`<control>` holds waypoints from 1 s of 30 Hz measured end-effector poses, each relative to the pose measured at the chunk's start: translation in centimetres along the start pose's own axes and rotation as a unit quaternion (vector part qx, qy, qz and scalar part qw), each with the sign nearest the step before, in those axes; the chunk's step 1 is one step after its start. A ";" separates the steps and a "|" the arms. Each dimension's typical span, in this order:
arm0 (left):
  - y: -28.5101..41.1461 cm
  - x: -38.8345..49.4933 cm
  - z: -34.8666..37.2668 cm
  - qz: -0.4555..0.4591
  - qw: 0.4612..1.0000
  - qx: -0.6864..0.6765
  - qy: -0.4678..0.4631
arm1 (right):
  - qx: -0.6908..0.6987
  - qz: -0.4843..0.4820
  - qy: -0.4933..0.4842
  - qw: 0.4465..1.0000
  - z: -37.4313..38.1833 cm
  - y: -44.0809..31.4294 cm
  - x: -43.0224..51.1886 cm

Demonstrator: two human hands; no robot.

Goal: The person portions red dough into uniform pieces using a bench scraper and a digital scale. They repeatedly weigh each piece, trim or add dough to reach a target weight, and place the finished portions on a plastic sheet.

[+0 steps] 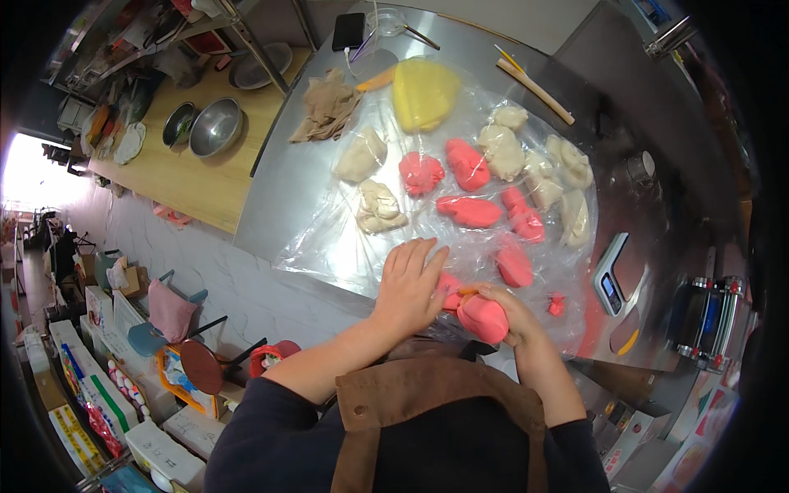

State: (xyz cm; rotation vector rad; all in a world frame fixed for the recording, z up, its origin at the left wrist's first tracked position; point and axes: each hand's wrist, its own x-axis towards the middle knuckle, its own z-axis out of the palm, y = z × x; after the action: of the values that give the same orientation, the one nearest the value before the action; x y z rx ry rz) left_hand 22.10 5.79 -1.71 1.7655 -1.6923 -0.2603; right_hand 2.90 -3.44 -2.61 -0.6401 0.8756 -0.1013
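Observation:
My right hand grips a pink lump of dough at the table's near edge. Beside it, my left hand rests low over the plastic sheet with its fingers together; whether it pinches the pink piece by its thumb is hidden. Under the clear plastic sheet lie several pink dough lumps and several cream dough lumps. A small pink piece lies to the right. Yellow dough sits at the sheet's far side, by a brown cloth.
A kitchen scale and a roller machine stand at the right. A wooden rolling pin and a phone lie at the back. Metal bowls stand on a wooden table at left; a stool stands below.

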 end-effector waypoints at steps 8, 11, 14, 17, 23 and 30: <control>-4.3 3.4 -2.7 -0.082 0.988 -0.128 0.012 | -0.397 -0.064 0.062 0.913 5.3 -3.0 4.9; -3.7 4.1 -5.9 -0.034 0.975 -0.218 -0.008 | -0.638 -0.142 0.111 0.749 8.4 -5.1 6.3; -3.7 4.0 -6.4 0.027 0.967 -0.232 -0.103 | -0.701 -0.374 0.084 0.601 5.8 -2.8 12.1; -4.5 2.7 -6.2 0.048 0.966 -0.188 -0.168 | -0.679 -0.479 0.122 0.543 3.3 0.5 15.9; -6.4 0.9 -4.8 0.044 0.949 -0.018 -0.311 | -0.753 -0.286 0.171 0.568 2.8 1.8 7.6; -4.0 2.7 -3.4 0.023 0.962 -0.124 -0.241 | -0.688 -0.273 0.207 0.640 -0.7 6.8 1.9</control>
State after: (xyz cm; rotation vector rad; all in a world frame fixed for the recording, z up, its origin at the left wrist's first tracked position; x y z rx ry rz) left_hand 27.58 4.10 -0.68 1.5523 -1.9254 -0.9037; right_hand 2.48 1.11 -8.04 -2.4284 1.0775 -0.1112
